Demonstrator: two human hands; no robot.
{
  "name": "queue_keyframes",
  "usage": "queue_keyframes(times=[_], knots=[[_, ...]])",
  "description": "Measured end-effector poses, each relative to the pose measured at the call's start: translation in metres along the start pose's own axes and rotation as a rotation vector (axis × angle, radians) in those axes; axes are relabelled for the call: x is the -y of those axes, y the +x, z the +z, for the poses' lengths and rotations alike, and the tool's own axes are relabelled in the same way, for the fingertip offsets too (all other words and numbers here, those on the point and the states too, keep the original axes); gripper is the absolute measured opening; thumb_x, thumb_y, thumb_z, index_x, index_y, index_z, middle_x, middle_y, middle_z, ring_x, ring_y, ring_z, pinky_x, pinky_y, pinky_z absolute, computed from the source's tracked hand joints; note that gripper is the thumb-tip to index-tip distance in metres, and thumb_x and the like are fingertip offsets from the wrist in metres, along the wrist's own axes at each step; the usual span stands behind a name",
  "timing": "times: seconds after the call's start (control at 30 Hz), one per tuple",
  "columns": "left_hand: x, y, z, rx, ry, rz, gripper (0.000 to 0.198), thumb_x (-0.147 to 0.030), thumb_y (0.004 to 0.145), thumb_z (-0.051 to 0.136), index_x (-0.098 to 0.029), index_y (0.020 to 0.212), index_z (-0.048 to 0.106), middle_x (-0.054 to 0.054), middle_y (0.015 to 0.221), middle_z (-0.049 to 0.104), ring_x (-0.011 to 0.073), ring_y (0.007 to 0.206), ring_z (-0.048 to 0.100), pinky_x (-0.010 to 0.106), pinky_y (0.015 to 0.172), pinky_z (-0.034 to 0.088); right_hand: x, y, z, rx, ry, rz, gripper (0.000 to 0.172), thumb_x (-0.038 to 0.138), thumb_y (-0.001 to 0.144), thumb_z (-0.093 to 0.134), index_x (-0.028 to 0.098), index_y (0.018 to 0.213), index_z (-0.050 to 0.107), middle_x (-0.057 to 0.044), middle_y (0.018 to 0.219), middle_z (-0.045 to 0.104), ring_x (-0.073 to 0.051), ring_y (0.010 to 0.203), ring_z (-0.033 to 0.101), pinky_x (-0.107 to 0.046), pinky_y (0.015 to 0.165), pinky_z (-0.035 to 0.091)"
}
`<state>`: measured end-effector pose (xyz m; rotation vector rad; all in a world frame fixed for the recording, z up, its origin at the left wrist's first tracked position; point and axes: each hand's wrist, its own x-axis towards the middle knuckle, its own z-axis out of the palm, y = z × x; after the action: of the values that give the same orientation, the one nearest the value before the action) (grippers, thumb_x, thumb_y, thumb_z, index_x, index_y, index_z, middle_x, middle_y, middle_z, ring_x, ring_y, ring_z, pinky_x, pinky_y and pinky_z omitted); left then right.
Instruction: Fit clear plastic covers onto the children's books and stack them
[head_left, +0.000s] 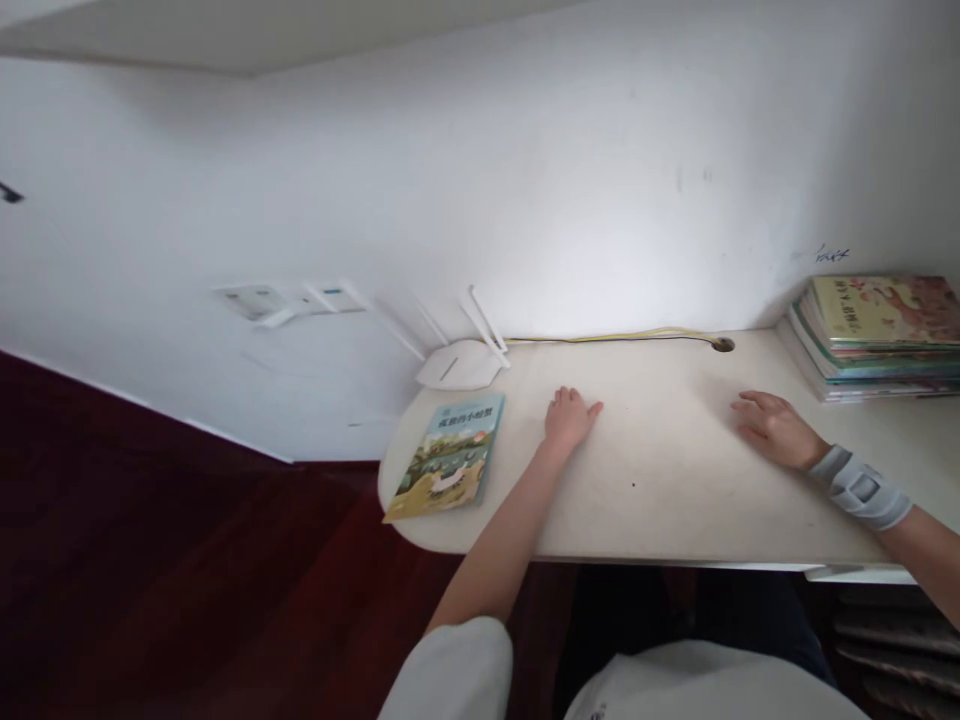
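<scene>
My left hand (570, 418) rests on the pale desk top (652, 500), palm down, its thumb held out to the side and nothing in it. To its left lies a picture book (454, 455) with a blue, green and yellow cover, near the desk's rounded end. My right hand (776, 430), with a grey band (862, 487) around the wrist, is at the right part of the desk with fingers apart and holds nothing. Closest to it is a stack of books (885, 340) against the wall, a yellow one on top.
A white router (461, 365) with upright antennas stands behind the picture book. Its thin cable (600, 338) runs along the wall to a round hole (722, 345) in the desk. Wall sockets (289, 300) are at the left. Above juts a white shelf edge (247, 40).
</scene>
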<state>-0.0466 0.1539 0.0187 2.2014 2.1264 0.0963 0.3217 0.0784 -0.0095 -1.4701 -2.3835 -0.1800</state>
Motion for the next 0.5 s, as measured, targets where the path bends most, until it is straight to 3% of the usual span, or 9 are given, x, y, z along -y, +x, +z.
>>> queue_keyframes(times=[0.17,0.3,0.33,0.4,0.5], knots=[[-0.024,-0.032,-0.007,0.047,-0.096,0.119,0.041,-0.031,0.094,0.032,-0.006,0.115,0.055,0.024,0.124,0.054,0.0305,0.120,0.049,0.041,0.093,0.042,0.028,0.016,0.019,0.010,0.049,-0.027,0.040,0.038,0.091,0.040,0.016,0.118,0.059,-0.016,0.122,0.057,-0.026,0.113,0.054,-0.045,0.096,0.043],[-0.062,-0.069,-0.016,0.153,-0.278,0.290,0.045,-0.040,0.096,0.027,-0.015,0.106,0.062,0.012,0.102,0.067,0.0250,0.098,0.063,0.037,0.083,0.048,0.029,0.019,0.020,-0.129,0.216,0.040,0.044,0.041,0.092,0.037,0.014,0.120,0.057,-0.017,0.118,0.057,-0.025,0.110,0.055,-0.043,0.095,0.045],[-0.073,-0.079,-0.020,0.192,-0.414,0.346,0.047,-0.043,0.096,0.025,-0.017,0.107,0.063,0.010,0.100,0.068,0.0232,0.097,0.064,0.035,0.083,0.049,0.027,0.020,0.016,-0.194,0.263,0.086,0.045,0.041,0.093,0.035,0.014,0.122,0.055,-0.017,0.117,0.057,-0.024,0.109,0.055,-0.043,0.094,0.046],[-0.094,-0.097,-0.032,0.302,-0.921,0.451,0.050,-0.048,0.095,0.027,-0.018,0.115,0.061,0.011,0.108,0.068,0.0232,0.103,0.062,0.034,0.084,0.049,0.018,0.022,0.006,-0.303,0.301,0.175,0.047,0.043,0.093,0.032,0.016,0.128,0.050,-0.017,0.119,0.055,-0.024,0.109,0.055,-0.045,0.092,0.046],[-0.114,-0.116,-0.056,0.435,-1.650,0.505,0.055,-0.053,0.092,0.033,-0.016,0.128,0.052,0.015,0.122,0.062,0.0258,0.112,0.059,0.037,0.087,0.050,0.004,0.022,-0.016,-0.303,0.232,0.181,0.053,0.050,0.091,0.035,0.021,0.134,0.044,-0.016,0.127,0.050,-0.028,0.114,0.050,-0.052,0.094,0.042]])
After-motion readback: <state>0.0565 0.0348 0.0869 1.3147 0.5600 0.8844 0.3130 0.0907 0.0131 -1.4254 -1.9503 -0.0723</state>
